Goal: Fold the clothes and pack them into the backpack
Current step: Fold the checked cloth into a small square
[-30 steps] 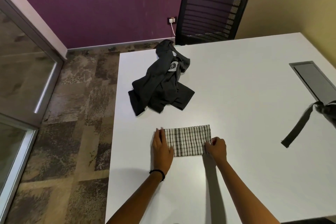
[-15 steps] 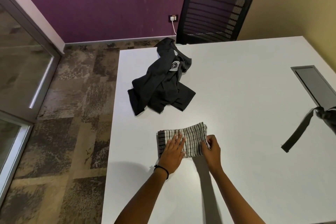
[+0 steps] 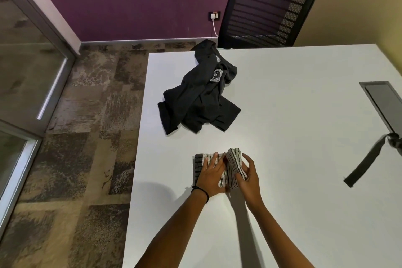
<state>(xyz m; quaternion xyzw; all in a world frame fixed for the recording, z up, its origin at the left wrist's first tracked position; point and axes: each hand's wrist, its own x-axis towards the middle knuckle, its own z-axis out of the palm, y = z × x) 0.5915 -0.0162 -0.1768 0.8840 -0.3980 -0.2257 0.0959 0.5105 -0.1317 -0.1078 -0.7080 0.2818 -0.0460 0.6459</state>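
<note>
The wide white surface [image 3: 293,115] carries everything. A crumpled black garment with a pale round print [image 3: 200,100] lies unfolded on it and serves as the landmark. Behind that garment stands a black mesh-backed office chair [image 3: 265,6]. Far to the garment's right, a flat dark strap [image 3: 365,163] trails in from the frame edge. It is probably the backpack's, with the bag itself almost wholly out of view. Nearer the person than the garment, and well apart from it, lies a small black-and-white checked cloth [image 3: 233,165], already narrowed to a band.

The step in hand looks like the last fold of this cloth, its right end being turned over onto the rest. The next move calls for laying that end down squarely, then carrying the bundle toward the strap's side.

The left hand [image 3: 212,175] lies flat, fingers straight, pressing the checked cloth down. The right hand [image 3: 250,177] has its grip curled round the raised end, thumb on the near side.
</note>
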